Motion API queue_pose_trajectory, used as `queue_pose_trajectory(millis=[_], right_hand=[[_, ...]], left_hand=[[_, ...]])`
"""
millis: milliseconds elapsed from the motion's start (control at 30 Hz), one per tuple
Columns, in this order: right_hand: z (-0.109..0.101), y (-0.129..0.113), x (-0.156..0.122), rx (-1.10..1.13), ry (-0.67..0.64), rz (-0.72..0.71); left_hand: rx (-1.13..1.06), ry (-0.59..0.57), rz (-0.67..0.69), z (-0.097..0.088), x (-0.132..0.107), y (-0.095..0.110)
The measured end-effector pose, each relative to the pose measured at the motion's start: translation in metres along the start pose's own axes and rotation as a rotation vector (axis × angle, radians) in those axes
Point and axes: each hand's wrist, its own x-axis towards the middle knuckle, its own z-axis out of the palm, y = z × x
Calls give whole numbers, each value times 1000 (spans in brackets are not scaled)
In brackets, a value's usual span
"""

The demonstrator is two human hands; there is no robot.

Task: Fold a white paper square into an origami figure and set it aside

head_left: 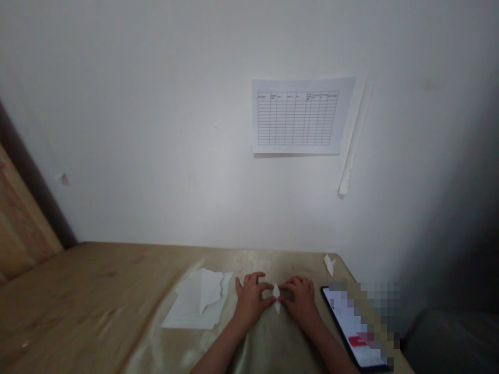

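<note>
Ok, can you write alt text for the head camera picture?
A person's left hand and right hand pinch a small, pointed piece of white paper between them above a shiny tan cloth. White paper sheets lie to the left, what looks like a tablet to the right, and a printed grid chart is on the wall behind.

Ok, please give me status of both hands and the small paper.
Left hand, right hand: pinching small paper from opposite sides. Slim shape, pointed both ends. Nothing visibly blocking; lit screen beside right forearm.

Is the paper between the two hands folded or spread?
Folded: the paper shows as a narrow, pointed shape between left hand and right hand.
</note>
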Motion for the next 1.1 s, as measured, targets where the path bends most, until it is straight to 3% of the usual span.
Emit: queue_pose_trajectory(millis=[500,833,1100], right_hand=[[-2,-4,-2,34,13,18],[-10,-7,2,93,-27,-105],[-20,-3,-2,118,-92,-218]], left_hand=[[-54,51,-9,5,1,-1],[-35,49,4,5,1,0],[19,67,128,-3,-2,3]])
